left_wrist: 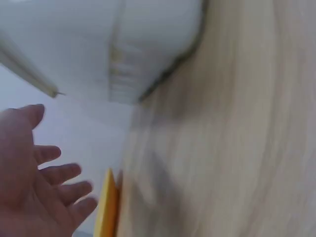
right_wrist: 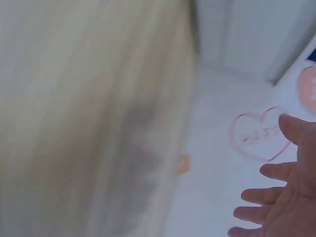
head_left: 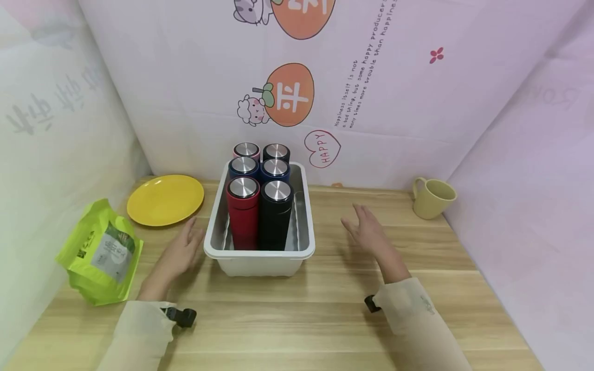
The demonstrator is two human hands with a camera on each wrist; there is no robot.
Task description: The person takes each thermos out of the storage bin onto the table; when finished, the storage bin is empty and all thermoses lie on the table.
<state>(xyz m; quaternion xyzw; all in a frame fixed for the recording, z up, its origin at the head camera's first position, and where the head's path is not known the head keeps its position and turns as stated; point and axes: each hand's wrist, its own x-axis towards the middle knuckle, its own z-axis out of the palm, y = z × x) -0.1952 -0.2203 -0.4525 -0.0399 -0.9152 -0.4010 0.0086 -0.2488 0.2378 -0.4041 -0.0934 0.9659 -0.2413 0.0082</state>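
A white plastic bin (head_left: 260, 265) stands on the table, holding several upright thermos bottles with silver-topped lids. In front are a red thermos (head_left: 244, 221) and a black thermos (head_left: 276, 221); blue ones stand behind them, then a pink one and another dark one at the back. My left hand (head_left: 182, 250) is just left of the bin, fingers spread and holding nothing; the left wrist view shows the bin's side wall (left_wrist: 153, 39) above it. To the right of the bin, my right hand (head_left: 368, 232) hovers over the table with fingers extended, nothing in it.
A yellow plate (head_left: 165, 200) lies at the back left, beyond my left hand. Left of that hand stands a bright green bag (head_left: 104, 255). A yellow-green mug (head_left: 432, 199) sits at the far right. White printed cloth walls (head_left: 394, 144) border the wooden table (head_left: 278, 330).
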